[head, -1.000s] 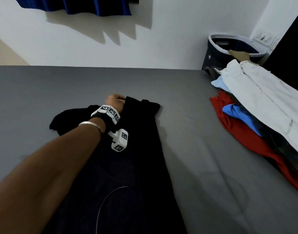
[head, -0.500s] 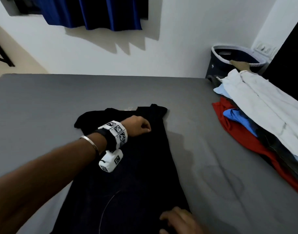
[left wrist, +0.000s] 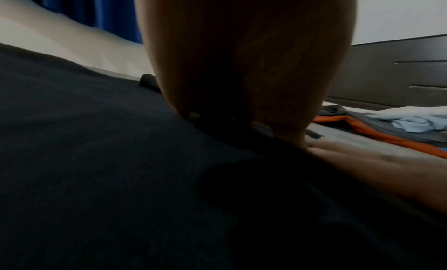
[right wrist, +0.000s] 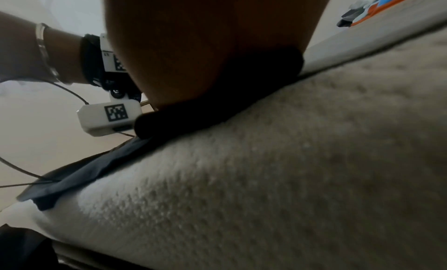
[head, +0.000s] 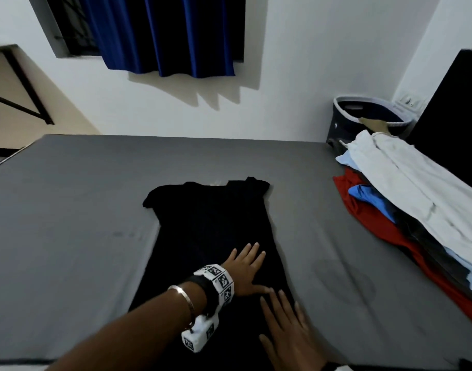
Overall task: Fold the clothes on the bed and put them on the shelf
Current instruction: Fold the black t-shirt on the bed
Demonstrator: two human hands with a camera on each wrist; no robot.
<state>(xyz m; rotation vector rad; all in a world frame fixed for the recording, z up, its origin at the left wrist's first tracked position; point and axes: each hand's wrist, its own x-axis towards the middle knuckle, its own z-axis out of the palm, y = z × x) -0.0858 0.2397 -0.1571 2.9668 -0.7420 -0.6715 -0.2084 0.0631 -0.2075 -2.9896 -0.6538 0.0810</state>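
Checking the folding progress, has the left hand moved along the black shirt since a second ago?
Yes. The left hand slid from the black shirt's collar end down toward its hem, beside the right hand.

Black t-shirt [head: 213, 236]: flat on grey bed [head: 69, 210], laid lengthwise, right side folded in, left sleeve sticking out at far end. Lower part pressed under both flat palms; collar end well beyond fingertips. Pile of unfolded clothes [head: 406, 199]: white, lt blue, red, dk pieces, heaped along bed's right edge, well apart from hands.
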